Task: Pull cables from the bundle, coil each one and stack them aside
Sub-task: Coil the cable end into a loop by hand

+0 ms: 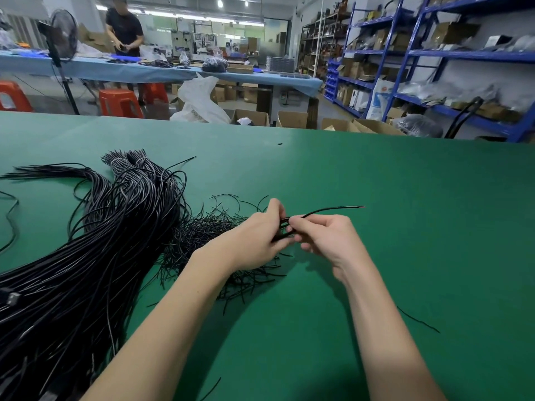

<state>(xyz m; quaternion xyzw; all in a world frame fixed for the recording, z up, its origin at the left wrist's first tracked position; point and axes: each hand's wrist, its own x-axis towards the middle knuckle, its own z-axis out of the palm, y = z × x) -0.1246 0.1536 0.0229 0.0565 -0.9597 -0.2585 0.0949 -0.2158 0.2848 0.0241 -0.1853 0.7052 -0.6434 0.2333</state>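
Both hands meet mid-table, left hand (260,235) and right hand (327,238) pinching one small cable coil (285,227), its free tail pointing right, away from the bundle (86,256).

You won't find any text you can read in this view. The white plastic bag (199,102) beyond the green table (376,198) carries a faint grey print, too blurred to make out. The white sack (381,98) by the blue shelving (463,53) bears a red and blue mark, also unreadable. Cardboard boxes (292,119) on the floor show no lettering you can resolve.
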